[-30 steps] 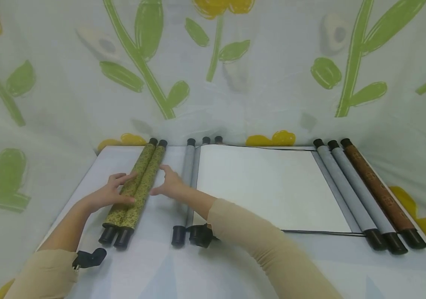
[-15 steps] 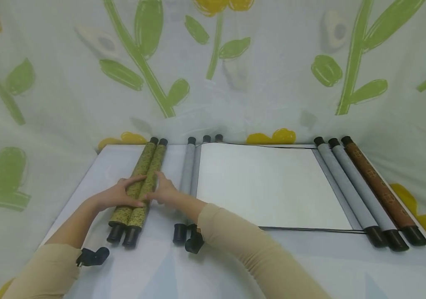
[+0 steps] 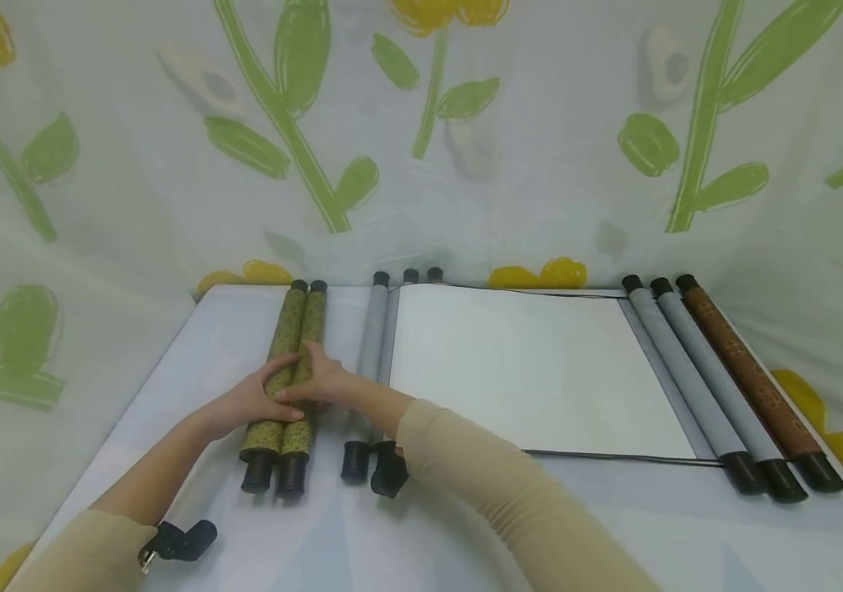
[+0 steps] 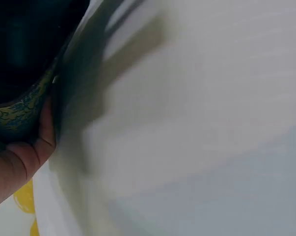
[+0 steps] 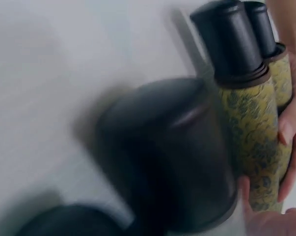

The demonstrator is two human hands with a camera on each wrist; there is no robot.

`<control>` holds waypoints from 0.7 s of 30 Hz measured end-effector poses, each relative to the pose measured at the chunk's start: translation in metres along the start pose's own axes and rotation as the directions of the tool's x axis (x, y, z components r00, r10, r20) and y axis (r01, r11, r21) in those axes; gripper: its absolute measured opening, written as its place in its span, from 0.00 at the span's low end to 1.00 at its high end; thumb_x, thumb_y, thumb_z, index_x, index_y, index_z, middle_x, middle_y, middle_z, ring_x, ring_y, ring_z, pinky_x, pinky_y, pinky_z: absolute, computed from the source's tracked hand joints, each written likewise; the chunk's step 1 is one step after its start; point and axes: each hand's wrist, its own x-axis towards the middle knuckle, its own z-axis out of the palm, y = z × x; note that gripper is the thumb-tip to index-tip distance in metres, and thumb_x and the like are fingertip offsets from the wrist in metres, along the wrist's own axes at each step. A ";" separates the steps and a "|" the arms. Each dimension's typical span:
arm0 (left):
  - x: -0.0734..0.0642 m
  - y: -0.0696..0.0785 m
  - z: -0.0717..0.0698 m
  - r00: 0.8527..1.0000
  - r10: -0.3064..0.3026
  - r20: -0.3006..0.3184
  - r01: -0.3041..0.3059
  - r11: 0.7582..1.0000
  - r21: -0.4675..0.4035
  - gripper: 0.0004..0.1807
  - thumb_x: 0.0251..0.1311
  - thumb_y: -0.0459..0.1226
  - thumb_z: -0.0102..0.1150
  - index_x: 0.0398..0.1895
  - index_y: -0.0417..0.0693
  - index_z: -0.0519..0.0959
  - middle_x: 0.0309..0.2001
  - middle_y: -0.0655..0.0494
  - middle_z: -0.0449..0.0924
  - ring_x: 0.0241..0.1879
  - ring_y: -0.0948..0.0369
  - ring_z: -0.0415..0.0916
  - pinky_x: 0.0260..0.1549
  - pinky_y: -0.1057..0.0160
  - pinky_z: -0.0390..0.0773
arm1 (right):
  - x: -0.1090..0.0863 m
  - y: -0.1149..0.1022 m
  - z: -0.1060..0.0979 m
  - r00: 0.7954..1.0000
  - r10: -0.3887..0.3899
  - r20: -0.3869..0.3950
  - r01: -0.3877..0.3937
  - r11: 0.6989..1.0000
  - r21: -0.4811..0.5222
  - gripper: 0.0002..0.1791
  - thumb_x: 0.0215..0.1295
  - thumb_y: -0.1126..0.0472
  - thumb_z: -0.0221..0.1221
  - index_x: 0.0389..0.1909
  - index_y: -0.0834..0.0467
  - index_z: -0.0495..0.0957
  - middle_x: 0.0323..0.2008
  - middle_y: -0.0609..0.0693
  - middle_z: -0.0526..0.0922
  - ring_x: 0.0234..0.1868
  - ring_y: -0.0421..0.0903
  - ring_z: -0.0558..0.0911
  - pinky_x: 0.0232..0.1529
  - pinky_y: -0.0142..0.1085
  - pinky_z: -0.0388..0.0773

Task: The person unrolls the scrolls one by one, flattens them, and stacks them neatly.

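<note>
Two yellow-green patterned rolls of a scroll [image 3: 288, 325] lie side by side with black end knobs toward me. My left hand [image 3: 252, 401] grips them from the left, thumb across the near part and fingers over the top. From the right, my right hand [image 3: 326, 380] holds the right-hand roll [image 5: 253, 130], its thumb and finger spread along it. The two hands overlap at the middle of the rolls. In the right wrist view black knobs [image 5: 231, 39] stick out past the patterned cloth. The left wrist view shows a dark knob close up beside patterned cloth [image 4: 17, 114] and my fingers.
Right of the hands lies an unrolled scroll with a blank white sheet [image 3: 525, 370] between grey rolls [image 3: 371, 345]. More grey rolls [image 3: 687, 378] and a brown patterned roll [image 3: 750, 370] lie along the table's right side. A flowered cloth [image 3: 554, 164] hangs behind.
My right hand has closed in onto the right-hand roll. Both rolls have shifted right at their near ends, now pointing more straight toward me, and the left hand has moved right with them.
</note>
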 end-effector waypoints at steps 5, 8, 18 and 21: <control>-0.003 0.002 0.009 0.998 0.025 -0.051 -0.028 0.998 -0.059 0.53 0.49 0.43 0.71 0.75 0.53 0.48 0.72 0.32 0.38 0.69 0.33 0.36 0.59 0.29 0.47 | -0.002 0.005 -0.006 0.999 -0.042 0.000 0.042 0.999 0.022 0.51 0.53 0.53 0.69 0.73 0.46 0.47 0.69 0.60 0.59 0.59 0.56 0.72 0.50 0.43 0.75; -0.006 0.004 0.012 0.996 0.049 -0.074 -0.055 0.996 -0.073 0.52 0.49 0.42 0.70 0.75 0.55 0.48 0.73 0.34 0.38 0.70 0.33 0.36 0.58 0.28 0.47 | -0.002 0.008 -0.011 0.996 -0.094 0.015 0.093 0.995 0.042 0.52 0.53 0.56 0.69 0.73 0.46 0.46 0.69 0.61 0.59 0.64 0.57 0.67 0.56 0.46 0.71; -0.011 0.024 0.018 0.971 0.165 -0.175 -0.167 0.986 0.007 0.57 0.44 0.42 0.73 0.75 0.57 0.47 0.73 0.38 0.39 0.70 0.36 0.36 0.57 0.27 0.47 | -0.004 0.008 -0.031 0.964 -0.260 0.063 0.248 0.957 0.150 0.53 0.49 0.62 0.71 0.71 0.43 0.49 0.72 0.53 0.52 0.70 0.52 0.57 0.65 0.47 0.59; -0.008 0.031 0.019 0.963 0.188 -0.191 -0.187 0.982 0.026 0.57 0.43 0.42 0.74 0.75 0.58 0.48 0.72 0.37 0.39 0.70 0.36 0.37 0.56 0.27 0.48 | -0.006 0.009 -0.039 0.958 -0.280 0.067 0.268 0.951 0.153 0.53 0.48 0.61 0.71 0.71 0.42 0.49 0.72 0.52 0.50 0.70 0.52 0.56 0.65 0.48 0.60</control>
